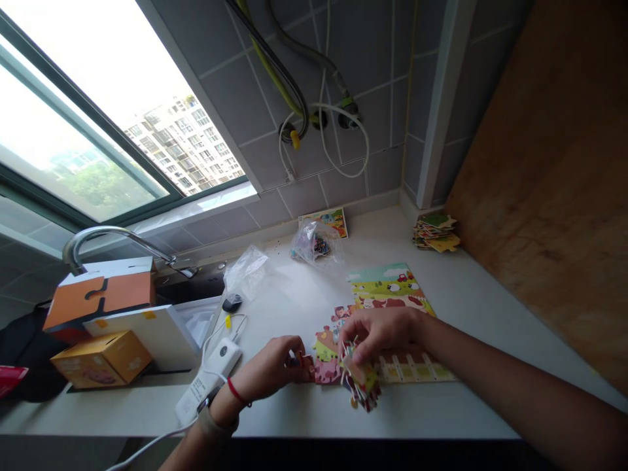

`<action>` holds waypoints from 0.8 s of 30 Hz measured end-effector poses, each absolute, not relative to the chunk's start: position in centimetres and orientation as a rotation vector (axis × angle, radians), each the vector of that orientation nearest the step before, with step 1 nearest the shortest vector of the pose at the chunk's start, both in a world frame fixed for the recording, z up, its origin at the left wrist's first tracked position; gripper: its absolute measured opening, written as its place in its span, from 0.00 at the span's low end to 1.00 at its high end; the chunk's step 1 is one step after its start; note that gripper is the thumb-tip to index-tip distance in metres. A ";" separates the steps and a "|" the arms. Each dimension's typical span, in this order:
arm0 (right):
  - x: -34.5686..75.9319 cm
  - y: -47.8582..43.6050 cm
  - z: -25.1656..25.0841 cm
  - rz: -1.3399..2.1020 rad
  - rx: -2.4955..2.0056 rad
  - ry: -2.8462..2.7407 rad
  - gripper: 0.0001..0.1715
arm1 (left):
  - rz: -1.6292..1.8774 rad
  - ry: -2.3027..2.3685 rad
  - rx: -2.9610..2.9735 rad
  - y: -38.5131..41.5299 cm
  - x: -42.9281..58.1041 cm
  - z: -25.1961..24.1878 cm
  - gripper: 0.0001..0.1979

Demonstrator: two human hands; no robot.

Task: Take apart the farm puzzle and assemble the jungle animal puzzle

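Right hand (385, 332) full of jigsaw pieces (362, 389) over the farm puzzle (392, 289), left hand (280, 361) tight on a reddish piece (308, 367) beside it.

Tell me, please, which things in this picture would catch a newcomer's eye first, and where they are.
Probably first is the colourful, partly joined farm puzzle on the white counter, with the right hand over it gripping a stack of pieces. The left hand holds a reddish piece at its left edge. Farther left, an orange-and-black box stands below the bright window.
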State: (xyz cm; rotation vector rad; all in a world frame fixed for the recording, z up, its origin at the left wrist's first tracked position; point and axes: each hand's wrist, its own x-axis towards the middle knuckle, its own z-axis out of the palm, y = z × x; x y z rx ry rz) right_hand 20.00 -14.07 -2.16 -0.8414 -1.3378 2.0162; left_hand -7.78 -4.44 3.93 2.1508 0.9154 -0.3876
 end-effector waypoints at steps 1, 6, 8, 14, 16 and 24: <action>19.8 -14.1 -2.5 2.072 -0.830 -1.409 0.30 | -0.387 0.893 2.065 -4.2 -7.8 3.8 0.11; 19.0 -14.0 -3.4 2.111 -0.899 -1.423 0.31 | -0.440 0.837 1.789 -3.1 -7.8 4.3 0.13; 19.0 -14.1 -3.2 2.126 -0.879 -1.417 0.31 | -0.447 0.833 1.780 -2.6 -7.8 4.9 0.14; 19.7 -14.2 -2.3 2.302 -0.678 -1.397 0.34 | -0.393 0.684 1.865 -4.3 -6.1 5.2 0.19; 20.0 -14.2 -2.2 2.308 -0.631 -1.412 0.34 | -0.259 0.654 2.114 -5.6 -5.3 4.5 0.16; 20.4 -14.1 -2.1 2.313 -0.629 -1.414 0.33 | -0.238 0.786 2.290 -7.9 -4.1 3.9 0.14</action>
